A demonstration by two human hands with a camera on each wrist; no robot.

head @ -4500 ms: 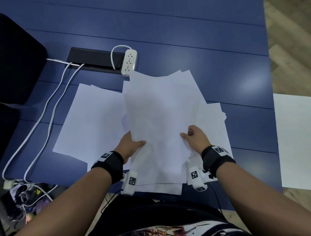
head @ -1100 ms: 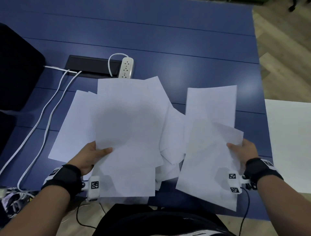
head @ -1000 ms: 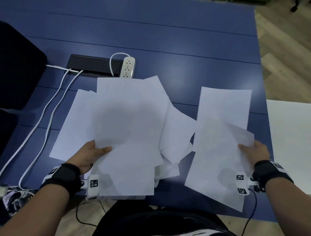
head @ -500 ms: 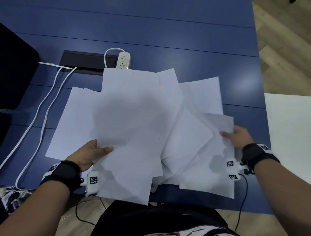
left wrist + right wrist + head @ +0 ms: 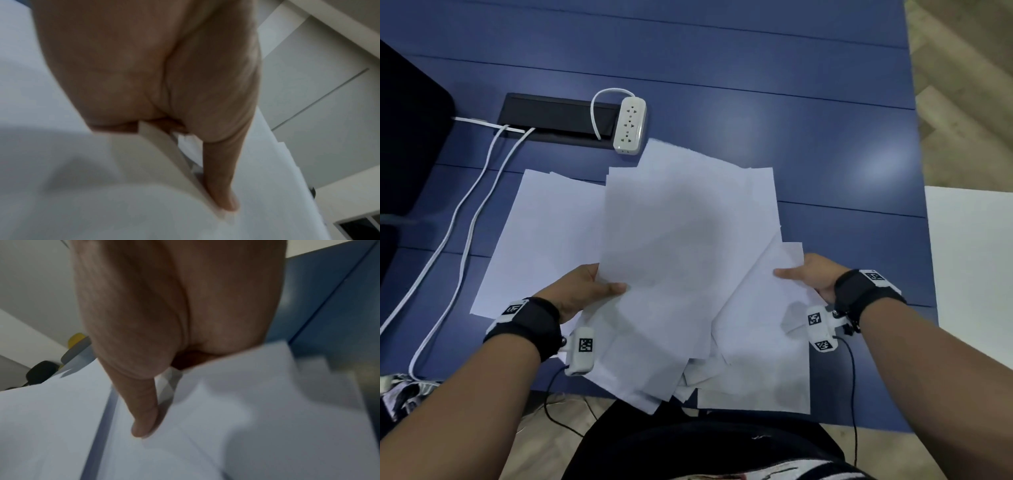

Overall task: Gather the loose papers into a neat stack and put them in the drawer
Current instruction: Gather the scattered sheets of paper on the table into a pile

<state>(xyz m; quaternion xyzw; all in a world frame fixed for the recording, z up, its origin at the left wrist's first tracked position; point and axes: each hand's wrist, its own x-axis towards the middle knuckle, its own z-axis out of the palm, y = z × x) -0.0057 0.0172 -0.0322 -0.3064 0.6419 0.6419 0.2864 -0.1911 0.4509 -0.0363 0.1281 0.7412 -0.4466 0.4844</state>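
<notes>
Head view: the papers (image 5: pixel 681 260) lie fanned, not squared, on the blue table (image 5: pixel 774 102), their near edges overhanging at 6 o'clock. The left hand (image 5: pixel 582 291) pinches their edge at 8 o'clock; the right hand (image 5: pixel 813 279) pinches the sheets at 3 o'clock. A power strip (image 5: pixel 630 125) sits at 12 o'clock.

Left wrist view: the thumb (image 5: pixel 222 177) presses paper against fingers hidden beneath.

Right wrist view: the thumb (image 5: pixel 141 405) lies on top, fingers hidden under the sheets.

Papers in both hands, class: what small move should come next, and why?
Probably slide the right hand and its sheets under the left hand's bundle: corners fan out unevenly, and more papers lie on the table.
</notes>
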